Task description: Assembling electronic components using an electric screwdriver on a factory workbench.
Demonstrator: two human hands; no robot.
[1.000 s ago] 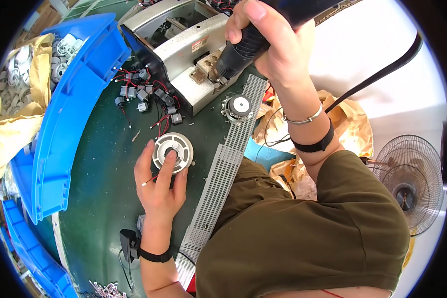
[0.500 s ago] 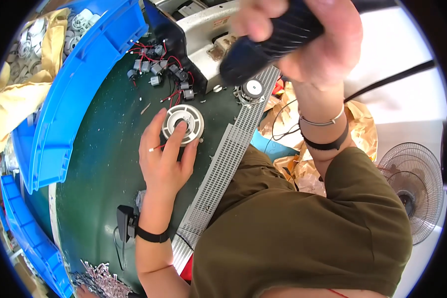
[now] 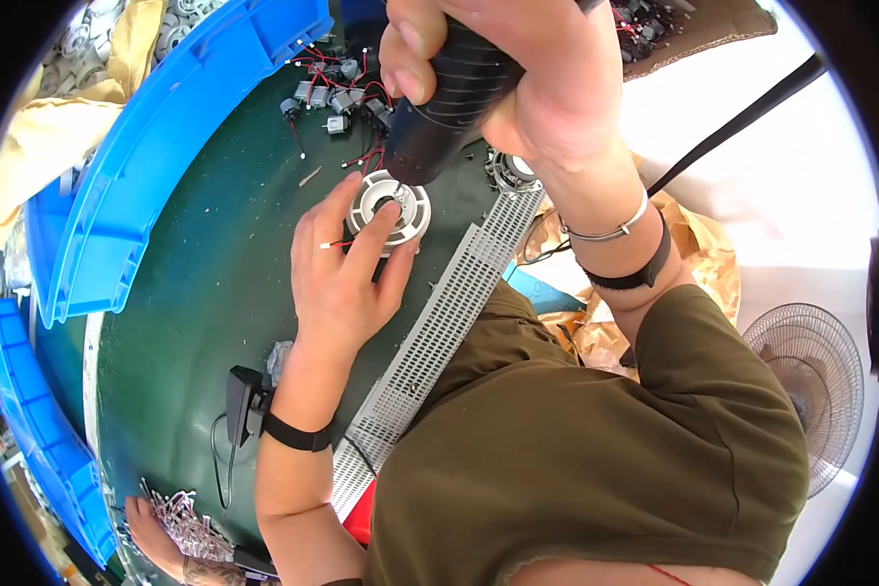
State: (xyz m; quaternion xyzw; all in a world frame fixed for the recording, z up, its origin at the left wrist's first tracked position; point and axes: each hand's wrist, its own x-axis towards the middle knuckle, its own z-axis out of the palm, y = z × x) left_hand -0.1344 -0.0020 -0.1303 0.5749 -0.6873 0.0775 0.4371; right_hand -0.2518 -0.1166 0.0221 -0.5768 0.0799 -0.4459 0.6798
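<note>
My left hand point(image 3: 334, 273) grips a round white plastic housing point(image 3: 416, 227) with a ringed, slotted top, low over the green table. Its fingers wrap the near left side, and one finger reaches into the centre. A short red wire point(image 3: 334, 244) with a small white plug sticks out by the fingers. In my right hand point(image 3: 552, 83) is a black electric screwdriver point(image 3: 459, 93), held pointing down. Its thin tip is at the housing's top, at the far side of the centre; the exact contact point is too small to make out.
Small motors point(image 3: 340, 98) with red wires lie beyond the housing. A perforated metal strip point(image 3: 439, 327) edges the green table point(image 3: 195, 322). Blue bins point(image 3: 166, 146) stand left. Another person's hand point(image 3: 156, 539) is by a wire heap point(image 3: 193, 525). A fan point(image 3: 811, 391) stands right.
My right hand has brought the screwdriver down and left, from above the table edge to the housing's top. The other person's hand has come further into view at lower left.
</note>
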